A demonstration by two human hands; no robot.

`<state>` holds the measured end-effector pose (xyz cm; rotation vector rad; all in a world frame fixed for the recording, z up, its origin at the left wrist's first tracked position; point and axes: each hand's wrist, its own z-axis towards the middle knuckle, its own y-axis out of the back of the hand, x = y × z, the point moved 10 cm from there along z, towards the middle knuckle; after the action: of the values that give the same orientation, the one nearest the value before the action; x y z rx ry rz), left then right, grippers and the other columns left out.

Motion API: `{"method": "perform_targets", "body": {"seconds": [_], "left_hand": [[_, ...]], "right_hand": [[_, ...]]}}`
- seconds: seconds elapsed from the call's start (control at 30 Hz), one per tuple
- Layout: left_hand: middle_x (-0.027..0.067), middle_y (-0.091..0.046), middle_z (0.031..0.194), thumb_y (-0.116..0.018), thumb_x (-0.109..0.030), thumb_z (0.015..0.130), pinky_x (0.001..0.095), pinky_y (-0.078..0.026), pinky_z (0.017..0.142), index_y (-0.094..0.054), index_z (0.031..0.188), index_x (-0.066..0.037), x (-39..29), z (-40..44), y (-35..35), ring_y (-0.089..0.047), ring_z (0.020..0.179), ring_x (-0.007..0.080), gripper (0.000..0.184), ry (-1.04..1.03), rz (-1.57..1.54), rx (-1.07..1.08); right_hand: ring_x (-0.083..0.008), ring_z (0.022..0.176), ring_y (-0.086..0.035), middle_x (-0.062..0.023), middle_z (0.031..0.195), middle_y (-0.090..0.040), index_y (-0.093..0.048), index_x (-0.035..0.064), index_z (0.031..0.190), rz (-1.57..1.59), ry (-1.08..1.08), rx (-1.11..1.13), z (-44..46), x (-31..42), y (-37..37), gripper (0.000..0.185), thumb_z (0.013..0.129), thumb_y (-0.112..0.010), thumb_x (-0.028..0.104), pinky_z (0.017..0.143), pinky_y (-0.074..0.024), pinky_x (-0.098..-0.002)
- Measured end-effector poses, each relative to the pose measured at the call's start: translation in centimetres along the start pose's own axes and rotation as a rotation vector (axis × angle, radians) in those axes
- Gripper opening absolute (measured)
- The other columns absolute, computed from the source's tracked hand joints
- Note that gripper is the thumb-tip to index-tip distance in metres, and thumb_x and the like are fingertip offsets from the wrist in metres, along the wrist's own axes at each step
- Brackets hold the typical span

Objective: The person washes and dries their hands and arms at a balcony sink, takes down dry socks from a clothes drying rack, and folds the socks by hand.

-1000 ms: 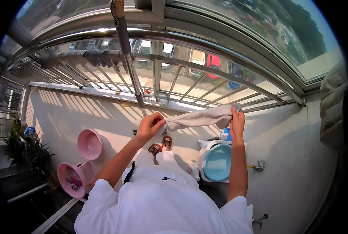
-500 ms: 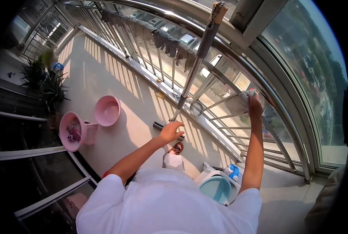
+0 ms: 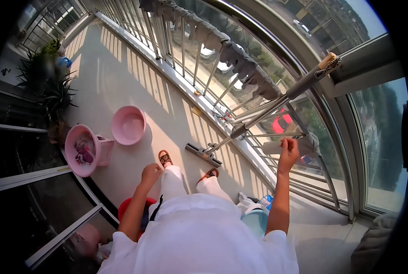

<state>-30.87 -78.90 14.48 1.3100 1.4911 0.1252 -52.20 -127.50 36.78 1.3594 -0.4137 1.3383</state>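
Observation:
A light cloth (image 3: 310,144) hangs over the lower metal rail on the right. My right hand (image 3: 288,155) is in front of it, thumb and fingers pressed together; whether they grip the cloth cannot be made out. Low on the left, over the floor, my left hand (image 3: 151,174) is curled with its fingertips together and nothing visible in it. A row of grey cloths (image 3: 238,59) is draped over the same rail, further along. Between them and the light cloth, a pole with a grey grip (image 3: 304,84) leans on the railing, its flat head (image 3: 204,155) on the floor.
A pink basin (image 3: 128,125) is on the floor, beside another pink basin (image 3: 81,150) with items inside on a pink stool. A red basin (image 3: 126,208) is by my left arm, a light-blue basin (image 3: 255,221) by my right. Plants (image 3: 53,93) stand at the left.
The light cloth went from being stretched between both hands to hanging over the rail. My left hand let go of it and moved down and left. The view has turned left along the railing.

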Motion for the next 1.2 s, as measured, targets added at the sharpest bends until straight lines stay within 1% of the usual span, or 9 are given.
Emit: {"method": "perform_targets", "body": {"seconds": [0.17,0.4,0.47,0.53,0.67,0.77,0.9,1.07,1.2], "left_hand": [[0.0142,-0.061,0.099,-0.071,-0.021,0.071,0.0372,-0.044,0.082,-0.063,0.084,-0.004,2.1,5.1,7.2,-0.056,0.093,0.0305,0.022,-0.11,-0.024,0.081],[0.022,-0.039,0.134,-0.072,-0.035,0.072,0.0384,-0.032,0.102,-0.036,0.133,-0.004,12.3,4.8,7.9,-0.038,0.123,0.0342,0.078,0.011,0.008,0.306],[0.0202,-0.037,0.136,-0.068,-0.039,0.075,0.0379,-0.032,0.102,-0.033,0.135,-0.005,19.0,1.2,2.1,-0.038,0.124,0.0339,0.077,0.082,0.076,0.562],[0.0179,-0.043,0.132,-0.064,-0.041,0.078,0.0373,-0.034,0.1,-0.041,0.13,-0.004,23.6,-3.7,-2.4,-0.042,0.12,0.0319,0.068,0.4,-0.476,0.864],[0.0146,-0.057,0.115,-0.063,-0.038,0.079,0.0358,-0.042,0.091,-0.055,0.117,-0.004,21.9,-0.7,1.2,-0.054,0.106,0.0281,0.051,0.261,-0.181,0.764],[0.0126,-0.063,0.105,-0.064,-0.036,0.079,0.0338,-0.046,0.084,-0.06,0.11,-0.005,20.3,4.6,7.1,-0.059,0.096,0.0253,0.044,0.296,-0.216,0.564],[0.0105,-0.063,0.103,-0.066,-0.031,0.078,0.032,-0.046,0.079,-0.061,0.109,-0.006,13.4,14.1,14.9,-0.059,0.092,0.0221,0.04,0.047,-0.045,0.233],[0.0081,-0.063,0.105,-0.066,-0.026,0.079,0.032,-0.046,0.077,-0.059,0.111,-0.006,-1.2,24.1,17.2,-0.058,0.096,0.0217,0.038,-0.182,-0.152,0.287],[0.0075,-0.061,0.11,-0.065,-0.021,0.081,0.0312,-0.045,0.081,-0.056,0.116,-0.007,-17.8,27.9,14.1,-0.057,0.1,0.0203,0.039,-0.485,-0.289,0.476]], "right_hand": [[-0.0137,0.077,-0.062,-0.0076,0.09,-0.063,-0.059,0.002,0.102,0.144,-0.402,0.447,-3.6,-1.1,-18.4,0.028,0.089,-0.054,0.026,0.063,-0.0455,-0.0246],[-0.0269,0.105,-0.055,-0.0153,0.114,-0.058,-0.055,0.0043,0.114,-0.156,-0.27,0.629,-5.2,-8.3,-29.0,0.049,0.078,-0.064,0.037,0.087,-0.0432,-0.0349],[-0.0308,0.105,-0.055,-0.0177,0.112,-0.058,-0.056,0.0051,0.112,-0.338,-0.323,0.757,-12.0,-15.6,-31.6,0.056,0.073,-0.067,0.044,0.088,-0.0434,-0.0364],[-0.0309,0.107,-0.054,-0.0182,0.113,-0.058,-0.056,0.0061,0.114,-0.396,-0.446,1.002,-20.4,-14.9,-33.3,0.061,0.072,-0.066,0.05,0.09,-0.0424,-0.037],[-0.0231,0.101,-0.058,-0.0109,0.108,-0.062,-0.058,0.004,0.112,-0.233,-0.614,1.282,-32.7,-13.7,-36.4,0.043,0.083,-0.062,0.036,0.086,-0.0442,-0.034],[-0.018,0.087,-0.063,-0.0079,0.095,-0.065,-0.06,0.0023,0.105,0.001,-0.951,1.096,-26.4,-8.3,-36.6,0.04,0.083,-0.061,0.035,0.073,-0.0481,-0.0297],[-0.0133,0.078,-0.061,-0.0072,0.094,-0.063,-0.058,0.0022,0.105,0.119,-0.573,0.297,-8.8,-8.1,-33.2,0.028,0.084,-0.06,0.019,0.07,-0.0478,-0.0271],[-0.0178,0.1,-0.051,-0.011,0.121,-0.048,-0.041,-0.0015,0.123,0.308,-0.445,-0.521,2.4,-6.3,-22.5,0.046,0.086,-0.061,0.018,0.086,-0.0403,-0.0284],[-0.0165,0.106,-0.047,-0.0094,0.125,-0.044,-0.034,0.0003,0.129,0.528,-0.549,-0.757,5.7,-9.3,-19.5,0.054,0.086,-0.062,0.018,0.092,-0.0358,-0.0297]]}}
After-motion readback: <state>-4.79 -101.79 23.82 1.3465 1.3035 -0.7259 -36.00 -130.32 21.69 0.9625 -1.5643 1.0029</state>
